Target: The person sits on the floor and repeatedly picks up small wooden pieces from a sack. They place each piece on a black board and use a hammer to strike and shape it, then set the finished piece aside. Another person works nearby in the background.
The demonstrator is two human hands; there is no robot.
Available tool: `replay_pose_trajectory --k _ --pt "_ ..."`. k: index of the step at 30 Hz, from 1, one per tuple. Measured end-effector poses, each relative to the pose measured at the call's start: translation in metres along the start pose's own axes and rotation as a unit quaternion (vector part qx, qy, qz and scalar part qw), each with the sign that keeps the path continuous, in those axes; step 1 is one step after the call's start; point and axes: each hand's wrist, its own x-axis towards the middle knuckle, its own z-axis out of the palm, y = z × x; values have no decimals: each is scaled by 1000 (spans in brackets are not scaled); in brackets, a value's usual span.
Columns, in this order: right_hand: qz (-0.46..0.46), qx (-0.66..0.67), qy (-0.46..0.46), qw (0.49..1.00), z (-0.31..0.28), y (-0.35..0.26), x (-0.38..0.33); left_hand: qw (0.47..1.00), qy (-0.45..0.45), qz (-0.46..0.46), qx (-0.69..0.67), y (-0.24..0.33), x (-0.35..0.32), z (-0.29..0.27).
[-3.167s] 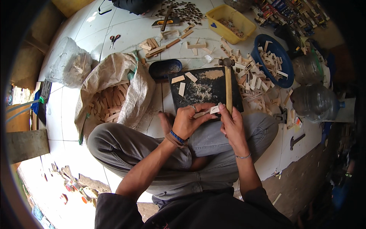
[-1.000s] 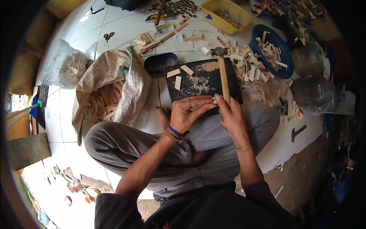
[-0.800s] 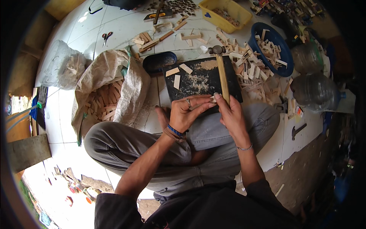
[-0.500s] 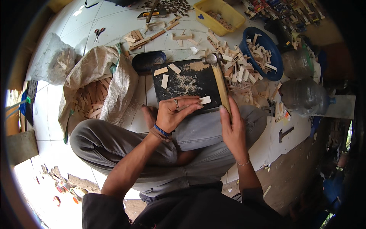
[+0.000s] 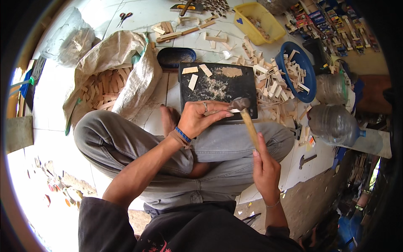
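My left hand (image 5: 200,118) pinches a small flat piece of wood (image 5: 236,110) at the near edge of a black board (image 5: 218,96). Closed round the wooden handle of a hammer (image 5: 248,126), my right hand (image 5: 266,168) is to the right and nearer to me. The hammer's metal head is right over the wood piece and hides part of it; whether they touch I cannot tell. Three loose wood pieces, one of them a short strip (image 5: 192,82), lie on the board's left part among sawdust (image 5: 214,89).
An open woven sack (image 5: 142,90) of wood pieces stands at the left. Behind the board is a dark blue oval tray (image 5: 176,56). To the right are a heap of wood pieces (image 5: 268,80), a blue basin (image 5: 310,77) and a second hammer (image 5: 307,161). A yellow tub (image 5: 273,31) stands farther back.
The hammer head has come down toward me, from the board's far right corner to the wood piece at my left fingertips. My right hand has moved nearer. The whole view has shifted slightly.
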Motion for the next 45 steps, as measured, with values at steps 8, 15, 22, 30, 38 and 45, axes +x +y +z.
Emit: replay_pose_trajectory --k 8,15,22,30,38,45 --pt "-23 -21 -31 999 9 7 -5 1000 2 1 -9 0 1 1" --pt "-35 -14 50 998 10 9 -10 999 -6 -35 -19 2 1 0" --pt "-26 1 63 998 9 10 -12 1000 -6 10 10 1 0 1" --pt "19 9 24 999 8 6 -4 1000 -7 -11 0 3 2 -1" --pt "101 67 -9 993 11 2 -1 998 -21 30 56 7 1 -1" --pt "41 60 31 997 18 7 -5 997 -13 -71 -4 7 -2 2"
